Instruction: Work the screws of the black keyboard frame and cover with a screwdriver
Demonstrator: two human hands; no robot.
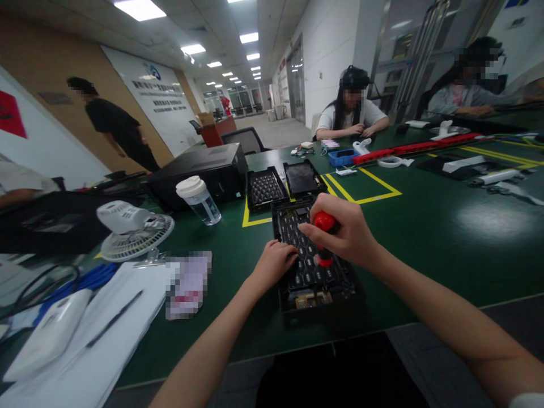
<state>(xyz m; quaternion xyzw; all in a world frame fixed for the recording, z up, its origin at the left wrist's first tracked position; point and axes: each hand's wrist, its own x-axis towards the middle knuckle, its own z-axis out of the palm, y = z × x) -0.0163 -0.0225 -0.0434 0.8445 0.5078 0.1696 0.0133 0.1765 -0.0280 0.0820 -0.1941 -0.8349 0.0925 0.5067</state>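
Observation:
In front of me on the table lies a black rectangular case [302, 249] with rows of dark oval shapes inside and a brownish circuit board [313, 299] at its near end. My right hand [346, 229] is closed around a red-and-black screwdriver [325, 222], held upright over the right part of the case. Its tip is too dark to make out. At the left edge of the case, my left hand [274, 265] grips the rim with bent fingers.
Two more black cases, one with bumps [266, 188] and one flat [304, 177], lie beyond. To the left are a bottle [199, 199], a small fan [136, 229], a clipboard with papers [127, 317] and a computer tower [199, 173]. Other people sit across the table.

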